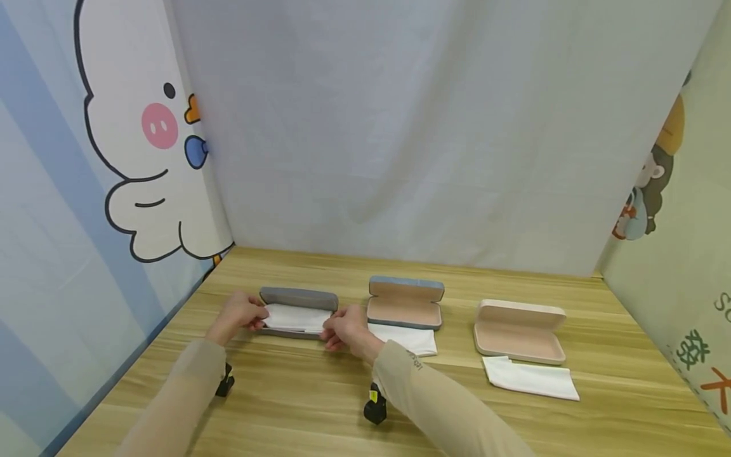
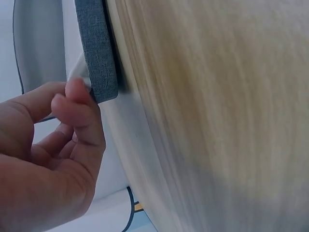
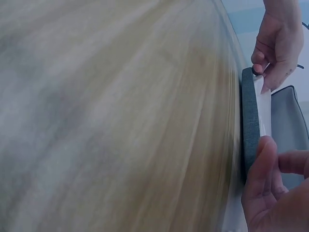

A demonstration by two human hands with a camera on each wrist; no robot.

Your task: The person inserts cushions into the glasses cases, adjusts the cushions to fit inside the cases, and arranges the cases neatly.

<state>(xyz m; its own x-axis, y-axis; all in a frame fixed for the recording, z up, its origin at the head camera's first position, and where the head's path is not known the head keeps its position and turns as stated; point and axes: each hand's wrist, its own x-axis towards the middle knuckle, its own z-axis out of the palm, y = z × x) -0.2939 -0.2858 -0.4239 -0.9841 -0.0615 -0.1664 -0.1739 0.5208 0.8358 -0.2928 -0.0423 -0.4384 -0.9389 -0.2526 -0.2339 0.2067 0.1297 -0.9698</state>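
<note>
A folded white cloth (image 1: 298, 318) lies in an open grey glasses case (image 1: 299, 297) at the left of the table. My left hand (image 1: 241, 312) pinches the left end of this cloth, its fingertips beside the end of the case in the left wrist view. At the opposite end, my right hand (image 1: 347, 328) pinches the cloth between thumb and fingers. The right wrist view shows both hands at the two ends of the case's dark grey front wall (image 3: 250, 116). The fingers partly cover the cloth's ends.
Behind my right hand stands an open blue glasses case (image 1: 404, 310), with a folded white cloth (image 1: 408, 338) before it. Further right is an open cream case (image 1: 520, 343), another white cloth (image 1: 533, 379) in front. A white curtain (image 1: 400, 127) hangs behind the wooden table (image 1: 297, 406).
</note>
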